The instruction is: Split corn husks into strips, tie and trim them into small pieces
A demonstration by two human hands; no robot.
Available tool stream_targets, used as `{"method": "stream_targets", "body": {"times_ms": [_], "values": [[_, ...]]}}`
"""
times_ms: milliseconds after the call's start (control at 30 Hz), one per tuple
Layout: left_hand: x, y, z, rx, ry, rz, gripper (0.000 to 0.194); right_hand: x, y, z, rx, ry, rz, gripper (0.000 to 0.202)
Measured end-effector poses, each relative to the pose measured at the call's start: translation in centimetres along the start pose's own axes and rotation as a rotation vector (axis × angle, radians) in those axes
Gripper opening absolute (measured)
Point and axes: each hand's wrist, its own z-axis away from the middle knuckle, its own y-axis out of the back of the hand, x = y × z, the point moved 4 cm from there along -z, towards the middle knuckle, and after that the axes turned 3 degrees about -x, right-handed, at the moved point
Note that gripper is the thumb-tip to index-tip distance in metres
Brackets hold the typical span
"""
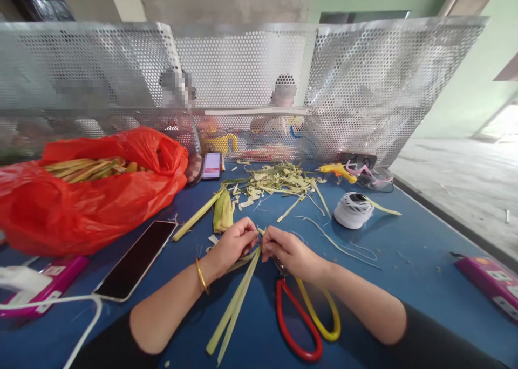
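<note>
My left hand point(238, 243) and my right hand point(285, 250) nearly meet over the middle of the blue table, each with its fingers pinched together. Between them are the upper ends of pale green leaf strips point(238, 299), which run down toward the front edge. The strips' tips lie at my fingers, and the exact hold is hidden. Scissors with one red and one yellow handle point(299, 320) lie under my right hand, their blades mostly covered. Just behind my left hand sits a green husk piece point(223, 211), with a long stalk point(198, 213) beside it.
A red plastic bag point(101, 207) of stalks and a black phone point(136, 260) are at left. Leaf scraps point(279, 180) lie farther back, near a yellow glue gun point(338, 170). White string point(353, 211) is at right. People sit behind a perforated metal screen point(243, 61).
</note>
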Motion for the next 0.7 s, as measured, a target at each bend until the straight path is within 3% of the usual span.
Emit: {"method": "stream_targets", "body": {"times_ms": [233,433,600,700], "values": [[0.0,0.54,-0.22,0.03,-0.129,-0.331,0.017,0.28,-0.16,0.08,-0.059,-0.019,0.096,0.018],[-0.41,0.53,-0.34,0.014,-0.096,-0.299,0.018,0.18,-0.04,0.0,-0.023,-0.03,0.085,0.018],[-0.1,0.48,-0.3,0.01,-0.139,-0.449,0.015,0.35,-0.27,0.1,-0.05,-0.086,0.137,0.018],[0.01,0.57,-0.27,0.038,-0.099,-0.351,0.015,0.63,-0.09,-0.11,0.011,-0.131,-0.003,0.014]]}}
